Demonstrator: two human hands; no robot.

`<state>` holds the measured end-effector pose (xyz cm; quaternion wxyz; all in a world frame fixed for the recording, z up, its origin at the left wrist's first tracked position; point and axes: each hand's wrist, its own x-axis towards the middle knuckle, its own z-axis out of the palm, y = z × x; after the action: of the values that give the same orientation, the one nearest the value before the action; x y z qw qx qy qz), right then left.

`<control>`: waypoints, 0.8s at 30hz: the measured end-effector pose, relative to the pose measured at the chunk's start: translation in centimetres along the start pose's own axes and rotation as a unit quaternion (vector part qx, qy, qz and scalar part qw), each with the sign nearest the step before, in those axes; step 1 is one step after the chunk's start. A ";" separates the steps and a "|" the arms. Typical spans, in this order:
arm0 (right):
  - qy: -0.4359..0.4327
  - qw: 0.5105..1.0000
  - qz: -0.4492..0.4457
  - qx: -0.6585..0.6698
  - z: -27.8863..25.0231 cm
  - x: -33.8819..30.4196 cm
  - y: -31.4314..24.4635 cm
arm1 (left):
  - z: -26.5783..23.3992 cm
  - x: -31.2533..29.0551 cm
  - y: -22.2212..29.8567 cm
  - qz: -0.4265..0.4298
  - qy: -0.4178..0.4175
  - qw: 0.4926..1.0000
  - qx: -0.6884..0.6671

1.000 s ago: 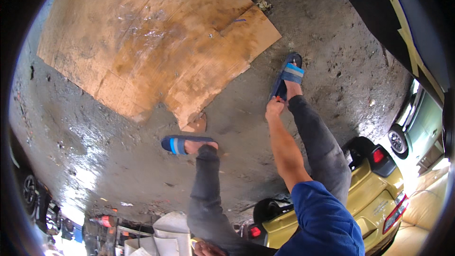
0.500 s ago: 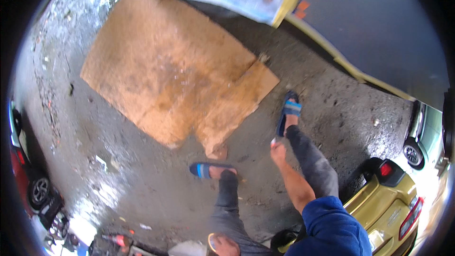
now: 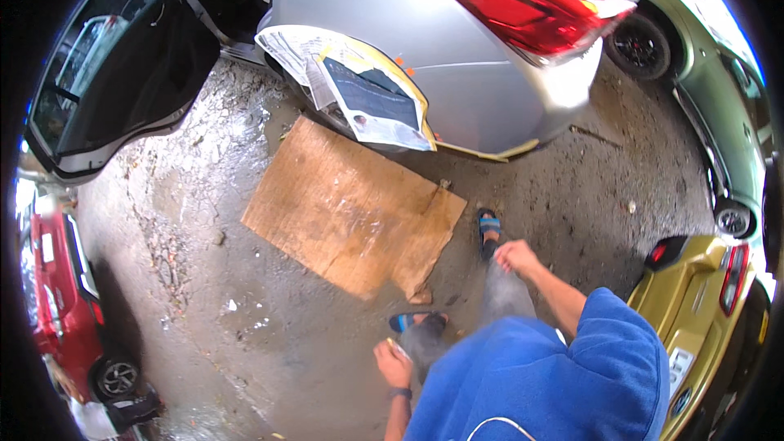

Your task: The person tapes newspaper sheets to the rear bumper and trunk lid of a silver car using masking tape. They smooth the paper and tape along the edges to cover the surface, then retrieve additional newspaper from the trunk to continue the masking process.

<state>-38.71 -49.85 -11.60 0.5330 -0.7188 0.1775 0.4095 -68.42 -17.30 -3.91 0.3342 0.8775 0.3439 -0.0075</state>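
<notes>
My left hand (image 3: 394, 366), with a dark band at the wrist, is low in front of me. Its fingers are closed round a small whitish object, too small to name. Farther forward on the right, my right hand (image 3: 518, 258) hangs over my foot with its fingers curled together; whatever is in them is hidden. Both hands are nearest to a flattened cardboard sheet (image 3: 351, 204), wet and stained, on the ground ahead. Beyond it stands a silver car (image 3: 359, 0), its wheel arch covered with newspaper (image 3: 290, 53) and yellow masking tape (image 3: 425, 110).
The ground (image 3: 204, 294) is wet and muddy. An open car door (image 3: 122, 73) juts out at the far left. A red car (image 3: 61, 302) stands on the left, a gold car (image 3: 694, 310) close on the right, and a pale green car (image 3: 719, 106) behind it.
The view has tilted up, so the silver car's rear and open door now show. My right hand has risen away from my foot, and my left hand has come forward.
</notes>
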 end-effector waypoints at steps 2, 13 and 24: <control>0.073 0.992 -0.039 0.097 -0.1 -5.2 -1.5 | -4.4 0.1 -0.2 0.013 0.052 0.998 -0.024; -0.153 0.887 -0.098 0.424 6.9 -15.4 -6.2 | -12.9 0.2 3.4 0.096 0.161 0.982 0.004; -0.321 0.895 -0.214 0.223 10.4 -12.8 -21.9 | -11.8 -0.7 12.6 -0.009 0.291 0.942 -0.165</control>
<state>-35.46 -34.58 10.95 0.7821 -0.4310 -0.0752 0.4437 -63.81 -17.53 12.74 0.3595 0.7708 0.4307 0.3018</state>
